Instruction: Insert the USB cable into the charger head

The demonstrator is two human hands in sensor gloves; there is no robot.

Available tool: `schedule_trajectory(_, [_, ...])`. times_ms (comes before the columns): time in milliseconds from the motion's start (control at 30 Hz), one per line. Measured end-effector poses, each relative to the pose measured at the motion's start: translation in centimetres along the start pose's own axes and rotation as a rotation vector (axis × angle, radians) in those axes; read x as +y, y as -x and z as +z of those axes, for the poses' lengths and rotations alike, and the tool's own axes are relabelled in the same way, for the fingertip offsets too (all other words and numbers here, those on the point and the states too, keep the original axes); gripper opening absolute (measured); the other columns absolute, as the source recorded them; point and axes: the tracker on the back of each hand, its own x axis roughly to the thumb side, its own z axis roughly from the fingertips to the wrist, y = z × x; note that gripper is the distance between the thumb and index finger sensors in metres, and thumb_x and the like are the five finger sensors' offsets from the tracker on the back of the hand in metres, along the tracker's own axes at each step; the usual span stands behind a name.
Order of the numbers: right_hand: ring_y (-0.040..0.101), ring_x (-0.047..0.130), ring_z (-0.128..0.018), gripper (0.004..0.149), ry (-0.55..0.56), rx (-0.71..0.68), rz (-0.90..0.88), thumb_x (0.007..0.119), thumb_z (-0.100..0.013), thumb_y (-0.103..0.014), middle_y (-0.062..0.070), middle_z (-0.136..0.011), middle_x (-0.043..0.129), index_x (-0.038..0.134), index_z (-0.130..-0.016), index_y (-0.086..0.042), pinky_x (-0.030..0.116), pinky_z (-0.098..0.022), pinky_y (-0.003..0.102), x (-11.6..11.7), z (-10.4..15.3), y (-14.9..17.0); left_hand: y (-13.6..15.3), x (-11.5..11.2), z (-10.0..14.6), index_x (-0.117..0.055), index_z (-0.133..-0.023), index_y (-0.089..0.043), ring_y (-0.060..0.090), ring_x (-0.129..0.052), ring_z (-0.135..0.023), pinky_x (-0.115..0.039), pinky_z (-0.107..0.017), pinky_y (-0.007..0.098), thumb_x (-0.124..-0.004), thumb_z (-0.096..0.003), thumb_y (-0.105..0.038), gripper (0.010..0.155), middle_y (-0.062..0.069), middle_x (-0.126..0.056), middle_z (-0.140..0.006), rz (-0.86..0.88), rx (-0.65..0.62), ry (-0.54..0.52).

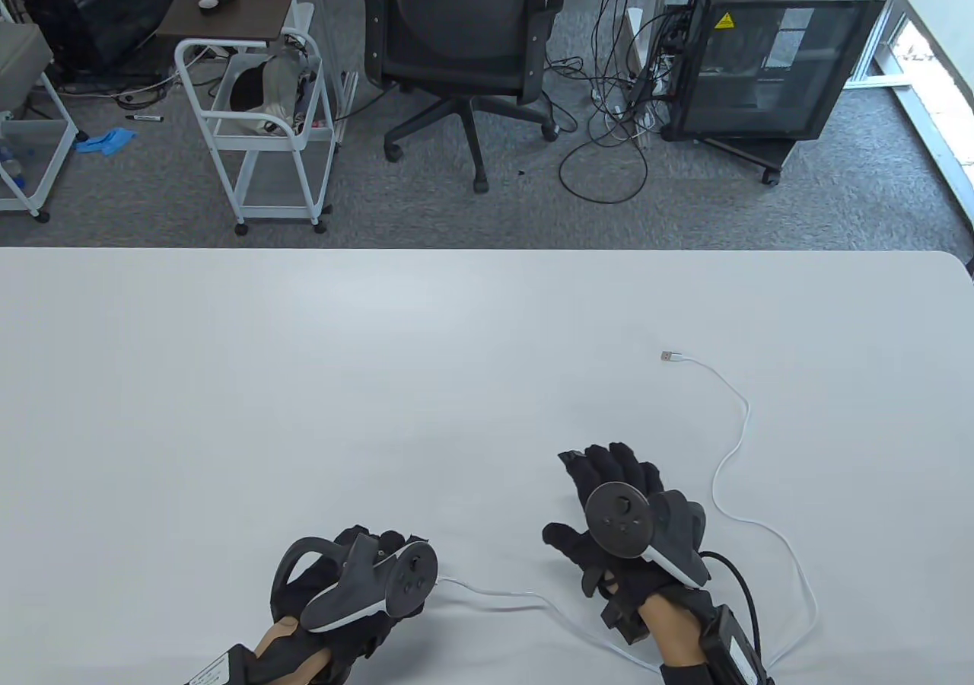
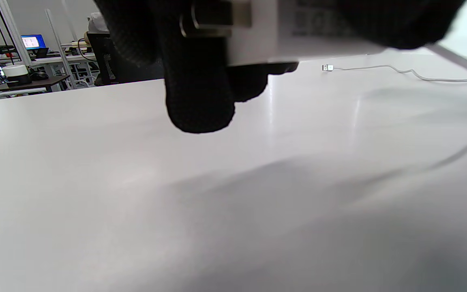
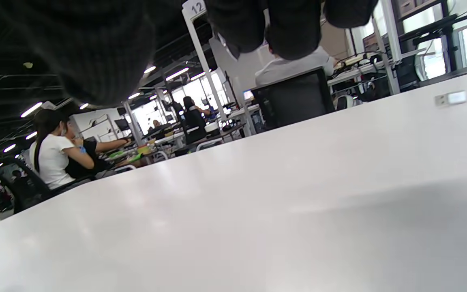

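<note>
My left hand [image 1: 377,555] is at the table's near left edge and grips a white charger head [image 2: 298,30], seen in the left wrist view between the gloved fingers [image 2: 199,101], with a metal part at its left end. A white USB cable [image 1: 742,441] leaves that hand, runs right under my right wrist, loops and ends in a free USB plug [image 1: 666,355] lying on the table, which also shows in the left wrist view [image 2: 327,67] and the right wrist view [image 3: 450,98]. My right hand [image 1: 590,498] is open and empty, nearer than the plug and to its left.
The white table [image 1: 304,380] carries nothing else. Beyond its far edge stand an office chair [image 1: 464,38], a white trolley [image 1: 259,129] and a black cabinet [image 1: 768,53] with loose floor cables.
</note>
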Motion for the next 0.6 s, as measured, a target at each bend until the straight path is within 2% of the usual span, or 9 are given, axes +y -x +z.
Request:
schedule_trajectory(133, [0.053, 0.048, -0.099, 0.091, 0.053, 0.087, -0.06, 0.078, -0.029, -0.059, 0.024, -0.11, 0.057, 0.049, -0.101, -0.012, 0.039, -0.067, 0.069, -1.2, 0.1, 2.5, 0.0, 0.0, 0.0, -0.071, -0.085, -0.03, 0.01, -0.109, -0.057, -0.077, -0.071, 0.04, -0.075, -0.015, -0.056, 0.075, -0.009, -0.095, -0.079, -0.005, 0.003, 0.009])
schedule_trajectory(300, [0.054, 0.049, -0.098, 0.09, 0.042, 0.153, -0.073, 0.079, -0.029, -0.058, 0.025, -0.109, 0.057, 0.049, -0.101, -0.012, 0.04, -0.067, 0.069, -1.3, 0.1, 4.6, 0.1, 0.1, 0.0, -0.071, -0.085, -0.03, 0.01, -0.11, -0.057, -0.076, -0.072, 0.04, -0.076, -0.0144, -0.056, 0.075, -0.009, -0.095, -0.079, -0.014, 0.011, 0.013])
schedule_trajectory(500, [0.054, 0.049, -0.098, 0.09, 0.053, 0.167, -0.08, 0.079, -0.03, -0.057, 0.025, -0.109, 0.058, 0.049, -0.101, -0.012, 0.041, -0.067, 0.068, -1.6, 0.1, 5.0, 0.3, 0.0, -0.1, -0.073, -0.084, -0.03, 0.009, -0.111, -0.056, -0.077, -0.071, 0.041, -0.079, -0.0131, -0.055, 0.075, -0.009, -0.096, -0.078, -0.03, 0.03, 0.029])
schedule_trajectory(600, [0.054, 0.047, -0.099, 0.09, 0.047, 0.168, -0.082, 0.079, -0.03, -0.057, 0.025, -0.109, 0.057, 0.049, -0.101, -0.011, 0.042, -0.067, 0.068, -1.5, 0.1, 5.0, 0.2, 0.1, 0.0, -0.073, -0.082, -0.035, 0.009, -0.111, -0.058, -0.077, -0.072, 0.041, -0.083, -0.0107, -0.054, 0.075, -0.01, -0.095, -0.08, -0.05, 0.018, 0.034])
